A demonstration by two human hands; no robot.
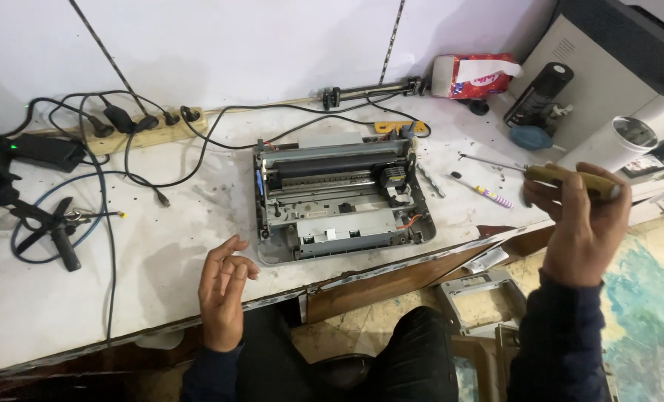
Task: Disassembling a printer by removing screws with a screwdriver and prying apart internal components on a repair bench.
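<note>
Our right hand (581, 216) grips a screwdriver (540, 175) pointing left toward the opened printer (339, 197), while our nearer left hand (224, 286) hovers empty, fingers loosely curled.

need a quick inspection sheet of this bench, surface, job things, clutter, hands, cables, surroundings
surface: white worktop, scuffed and speckled with dark bits
job's things: opened printer with its cover off, insides showing; screwdriver
clutter: toothbrush, black can, tissue pack, roller rod, tripod
hands: right hand holds the screwdriver, raised right of the printer; left hand empty, fingers curled, at the bench edge
cables: power strip with several plugs; black leads and a blue cable loop across the left side
surroundings: white wall; grey machine at right; plastic frame on the floor
</note>
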